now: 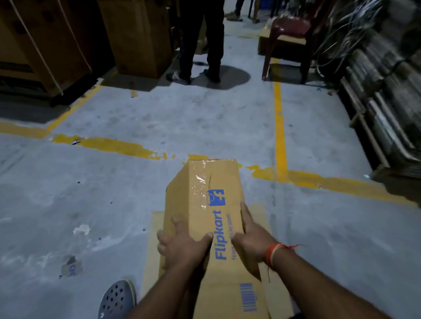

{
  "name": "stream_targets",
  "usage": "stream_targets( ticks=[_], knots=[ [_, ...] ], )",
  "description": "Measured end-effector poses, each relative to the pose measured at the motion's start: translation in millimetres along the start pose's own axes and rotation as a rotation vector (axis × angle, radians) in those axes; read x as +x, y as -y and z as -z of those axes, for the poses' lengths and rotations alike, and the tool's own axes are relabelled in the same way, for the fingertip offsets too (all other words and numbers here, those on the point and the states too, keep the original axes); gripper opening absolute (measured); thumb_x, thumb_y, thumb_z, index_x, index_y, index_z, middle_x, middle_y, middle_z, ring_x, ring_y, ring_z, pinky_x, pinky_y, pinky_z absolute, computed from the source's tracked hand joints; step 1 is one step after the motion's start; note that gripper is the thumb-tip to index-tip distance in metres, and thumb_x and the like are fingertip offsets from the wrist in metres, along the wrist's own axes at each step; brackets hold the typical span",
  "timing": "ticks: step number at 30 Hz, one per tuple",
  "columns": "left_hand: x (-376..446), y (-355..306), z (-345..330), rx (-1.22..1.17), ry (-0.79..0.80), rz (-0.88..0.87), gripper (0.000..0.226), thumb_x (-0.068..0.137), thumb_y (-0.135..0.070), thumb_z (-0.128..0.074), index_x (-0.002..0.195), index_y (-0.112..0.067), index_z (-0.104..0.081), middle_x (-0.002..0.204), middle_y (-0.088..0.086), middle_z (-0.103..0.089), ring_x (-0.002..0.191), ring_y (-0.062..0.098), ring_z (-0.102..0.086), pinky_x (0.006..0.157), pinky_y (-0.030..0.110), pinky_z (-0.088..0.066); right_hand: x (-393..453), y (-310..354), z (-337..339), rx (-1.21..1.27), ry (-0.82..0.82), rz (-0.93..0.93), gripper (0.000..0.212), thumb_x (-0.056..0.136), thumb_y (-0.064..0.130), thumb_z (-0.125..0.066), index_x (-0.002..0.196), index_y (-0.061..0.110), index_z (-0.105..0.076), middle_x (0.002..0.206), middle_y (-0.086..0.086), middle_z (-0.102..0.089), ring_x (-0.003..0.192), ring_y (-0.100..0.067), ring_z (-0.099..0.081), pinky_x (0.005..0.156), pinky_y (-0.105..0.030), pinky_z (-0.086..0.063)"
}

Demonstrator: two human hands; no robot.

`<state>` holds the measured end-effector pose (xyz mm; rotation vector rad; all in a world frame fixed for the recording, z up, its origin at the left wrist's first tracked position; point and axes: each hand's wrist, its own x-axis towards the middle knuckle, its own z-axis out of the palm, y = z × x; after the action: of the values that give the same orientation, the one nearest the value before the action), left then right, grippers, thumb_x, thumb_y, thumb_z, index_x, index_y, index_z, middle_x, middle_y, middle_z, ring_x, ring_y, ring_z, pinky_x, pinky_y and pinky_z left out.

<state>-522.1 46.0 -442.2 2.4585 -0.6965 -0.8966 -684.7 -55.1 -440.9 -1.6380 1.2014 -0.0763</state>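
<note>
A long brown cardboard box (202,186) with blue Flipkart print and clear tape on its far end lies in front of me. It rests on a flat sheet of cardboard (262,213) on the grey floor. My left hand (180,243) grips the box's left edge, thumb on top and fingers down the side. Opposite it, my right hand (250,235), with an orange thread round the wrist, grips the right edge in the same way.
My grey clog (116,298) stands left of the box. A person (198,30) in dark trousers stands ahead by tall brown cartons (136,29). A maroon plastic chair (291,28) and stacks of flattened cardboard (399,87) line the right. Yellow lines (278,126) mark the floor.
</note>
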Motion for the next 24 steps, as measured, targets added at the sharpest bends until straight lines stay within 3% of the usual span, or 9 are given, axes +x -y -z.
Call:
stream_targets(
  ticks=[2, 5, 9, 12, 15, 17, 18, 21, 24],
  knots=[
    [0.5, 5.1, -4.0, -0.159, 0.164, -0.014, 0.121, 0.082, -0.059, -0.075, 0.160, -0.034, 0.015, 0.152, 0.014, -0.046, 0.131, 0.035, -0.052, 0.107, 0.044, -0.046, -9.3, -4.3, -9.2, -0.027, 0.034, -0.045, 0.094, 0.091, 0.026, -0.057, 0.151, 0.058, 0.008, 0.145, -0.009, -0.052, 0.094, -0.014, -0.070, 0.085, -0.030, -0.056],
    [0.2, 5.1, -0.5, -0.260, 0.177, -0.039, 0.116, 0.085, -0.041, -0.076, 0.162, -0.030, 0.010, 0.137, 0.002, -0.062, 0.120, 0.028, -0.062, 0.099, 0.036, -0.050, -8.4, -0.9, -23.0, 0.002, 0.021, -0.043, 0.092, 0.085, 0.031, -0.059, 0.150, 0.064, -0.004, 0.151, -0.010, -0.029, 0.088, -0.011, -0.065, 0.073, -0.023, -0.053],
    [-1.3, -7.1, 21.8, -0.326, 0.142, -0.170, 0.092, 0.066, -0.037, -0.076, 0.144, -0.042, -0.028, 0.110, -0.013, -0.071, 0.099, 0.018, -0.069, 0.091, 0.042, -0.057, 9.3, 9.0, -10.3, 0.197, -0.077, 0.089, 0.090, 0.075, 0.045, -0.069, 0.151, 0.059, -0.022, 0.141, 0.002, -0.043, 0.110, -0.011, -0.063, 0.095, -0.033, -0.054],
    [-9.4, -19.9, 34.0, -0.264, 0.146, -0.359, 0.103, 0.068, -0.044, -0.076, 0.154, -0.047, -0.019, 0.128, -0.019, -0.066, 0.110, 0.011, -0.067, 0.096, 0.037, -0.055, 20.5, 7.5, 13.2, 0.380, -0.048, 0.111, 0.090, 0.085, 0.038, -0.078, 0.157, 0.044, -0.024, 0.145, 0.009, -0.054, 0.118, -0.008, -0.064, 0.097, -0.030, -0.052],
    [-9.0, -26.8, 33.5, -0.141, 0.166, -0.516, 0.121, 0.069, -0.054, -0.076, 0.160, -0.046, 0.004, 0.168, -0.012, -0.023, 0.148, 0.013, -0.037, 0.114, 0.037, -0.040, 30.7, 2.8, 25.3, 0.517, 0.056, 0.095, 0.084, 0.092, 0.034, -0.071, 0.156, 0.045, -0.018, 0.134, 0.021, -0.059, 0.113, -0.007, -0.067, 0.094, -0.033, -0.053],
    [-4.2, -27.8, 27.0, -0.065, 0.267, -0.551, 0.121, 0.077, -0.054, -0.078, 0.161, -0.041, 0.008, 0.170, -0.014, 0.005, 0.156, 0.015, -0.012, 0.121, 0.040, -0.030, 43.0, -3.8, 21.1, 0.460, 0.053, 0.021, 0.084, 0.092, 0.047, -0.068, 0.156, 0.047, -0.013, 0.144, 0.019, -0.049, 0.120, -0.006, -0.060, 0.101, -0.035, -0.049],
    [-0.9, -27.5, 21.5, -0.040, 0.337, -0.562, 0.120, 0.080, -0.055, -0.077, 0.161, -0.039, 0.010, 0.169, -0.015, 0.010, 0.157, 0.015, -0.005, 0.123, 0.041, -0.027, 48.8, -9.7, 17.7, 0.439, 0.023, -0.041, 0.087, 0.088, 0.060, -0.068, 0.156, 0.049, -0.015, 0.152, 0.014, -0.042, 0.127, -0.012, -0.055, 0.108, -0.041, -0.045],
    [6.2, -24.7, 0.8, -0.065, 0.538, -0.541, 0.116, 0.086, -0.055, -0.074, 0.161, -0.033, 0.012, 0.169, -0.014, 0.000, 0.155, 0.010, -0.009, 0.124, 0.034, -0.023, 89.1, -63.6, 14.2, 0.352, -0.088, -0.211, 0.094, 0.061, 0.091, -0.066, 0.145, 0.063, -0.033, 0.156, 0.000, -0.039, 0.133, -0.031, -0.050, 0.108, -0.056, -0.043],
    [17.3, -12.6, -21.8, -0.131, 0.768, -0.298, 0.112, 0.092, -0.053, -0.068, 0.158, -0.032, 0.019, 0.167, -0.008, -0.022, 0.149, 0.013, -0.028, 0.120, 0.029, -0.027, 87.1, -63.7, 17.2, 0.183, -0.079, -0.188, 0.113, 0.062, 0.092, -0.063, 0.157, 0.045, -0.021, 0.160, -0.001, -0.034, 0.142, -0.031, -0.040, 0.115, -0.054, -0.036]
  ],
)
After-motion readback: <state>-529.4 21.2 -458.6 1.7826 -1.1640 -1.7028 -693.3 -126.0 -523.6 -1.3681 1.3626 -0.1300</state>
